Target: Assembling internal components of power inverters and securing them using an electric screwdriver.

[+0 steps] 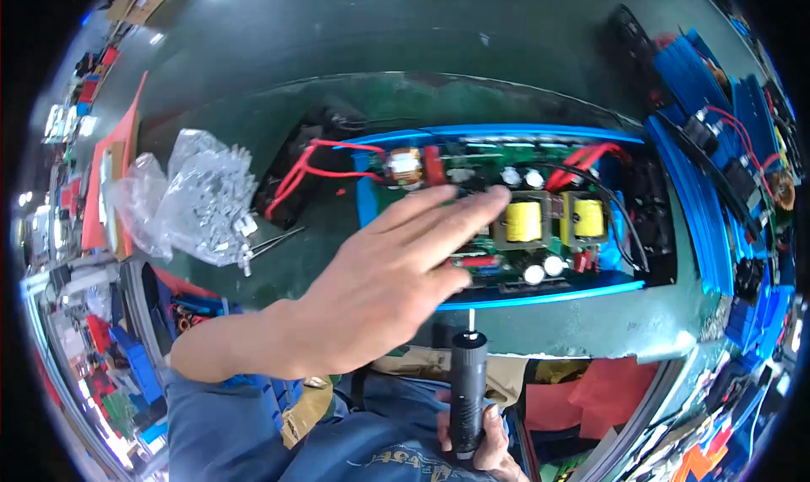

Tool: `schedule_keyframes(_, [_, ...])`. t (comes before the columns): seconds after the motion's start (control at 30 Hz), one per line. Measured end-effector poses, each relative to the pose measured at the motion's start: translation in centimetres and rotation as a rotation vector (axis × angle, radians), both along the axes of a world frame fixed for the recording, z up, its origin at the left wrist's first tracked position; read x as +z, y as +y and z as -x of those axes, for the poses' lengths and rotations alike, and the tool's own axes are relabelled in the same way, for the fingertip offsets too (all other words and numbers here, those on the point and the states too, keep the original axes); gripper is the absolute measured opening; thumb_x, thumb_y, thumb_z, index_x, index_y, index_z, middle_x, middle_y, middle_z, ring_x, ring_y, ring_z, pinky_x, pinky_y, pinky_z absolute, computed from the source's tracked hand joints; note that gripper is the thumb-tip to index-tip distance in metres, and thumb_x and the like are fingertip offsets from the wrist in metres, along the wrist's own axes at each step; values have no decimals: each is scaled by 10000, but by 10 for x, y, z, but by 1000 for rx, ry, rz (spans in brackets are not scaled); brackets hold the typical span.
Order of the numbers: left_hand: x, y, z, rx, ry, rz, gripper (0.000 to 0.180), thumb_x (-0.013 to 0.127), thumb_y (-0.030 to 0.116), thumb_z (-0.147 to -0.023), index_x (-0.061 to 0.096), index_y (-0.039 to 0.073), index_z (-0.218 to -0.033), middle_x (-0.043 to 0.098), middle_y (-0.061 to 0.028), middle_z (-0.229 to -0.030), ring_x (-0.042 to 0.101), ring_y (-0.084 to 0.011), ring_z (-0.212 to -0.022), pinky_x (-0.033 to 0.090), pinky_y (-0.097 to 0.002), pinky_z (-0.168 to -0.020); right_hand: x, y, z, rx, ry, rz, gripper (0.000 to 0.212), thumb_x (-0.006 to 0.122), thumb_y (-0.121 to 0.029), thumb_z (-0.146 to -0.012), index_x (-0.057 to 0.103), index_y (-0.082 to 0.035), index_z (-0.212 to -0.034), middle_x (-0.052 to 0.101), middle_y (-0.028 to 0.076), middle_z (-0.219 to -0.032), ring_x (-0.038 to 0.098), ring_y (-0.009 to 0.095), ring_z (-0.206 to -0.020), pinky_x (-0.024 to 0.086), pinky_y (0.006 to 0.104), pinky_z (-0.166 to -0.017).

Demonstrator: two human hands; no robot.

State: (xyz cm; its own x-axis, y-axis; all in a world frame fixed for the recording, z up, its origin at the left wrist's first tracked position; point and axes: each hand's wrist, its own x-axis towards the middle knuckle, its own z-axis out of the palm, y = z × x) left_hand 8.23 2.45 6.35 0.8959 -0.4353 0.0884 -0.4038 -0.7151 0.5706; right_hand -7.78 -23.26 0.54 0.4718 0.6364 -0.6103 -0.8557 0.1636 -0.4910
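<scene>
A blue open metal housing [548, 296] lies on the green table in front of me, with a green circuit board [489, 253] inside. Two yellow-wound transformers [523, 222] stand on the board. Over the board's left half my left hand [371, 275] stretches out with its fingers extended, covering some of the parts; whether it presses on them I cannot tell. My right hand [494, 441] is wrapped round a black cylindrical electric screwdriver [468, 385] held upright in the picture. Its bit points at the housing's near wall; contact is hard to make out.
A clear plastic bag [207, 199] of small metal pieces lies at the left. Red wires [308, 168] leave the housing toward a black part [291, 157]. More blue housing panels [696, 204] are stacked at the right. Red sheets [603, 393] lie below the table's near edge.
</scene>
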Motion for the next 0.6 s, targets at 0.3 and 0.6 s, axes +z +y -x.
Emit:
schedule_keyframes(0.3, [-1, 22, 9, -35, -262, 117, 73, 724, 117, -843, 696, 66, -889, 568, -135, -1433, 551, -319, -1314, 434, -476, -1113, -15, -25, 34, -226, 140, 406, 673, 346, -636, -1041, 635, -32, -1116, 656, 94, -818, 597, 214, -632, 494, 326, -570])
schedule_keyframes(0.6, [-42, 163, 68, 858, -211, -163, 182, 676, 115, -957, 702, 29, -1116, 701, -119, -1002, 668, -246, -834, 513, -327, -753, -28, -30, 33, -114, -451, 540, 819, 230, -709, -1014, 563, 2, -1247, 627, 63, -763, 560, 137, -632, 437, 272, -586])
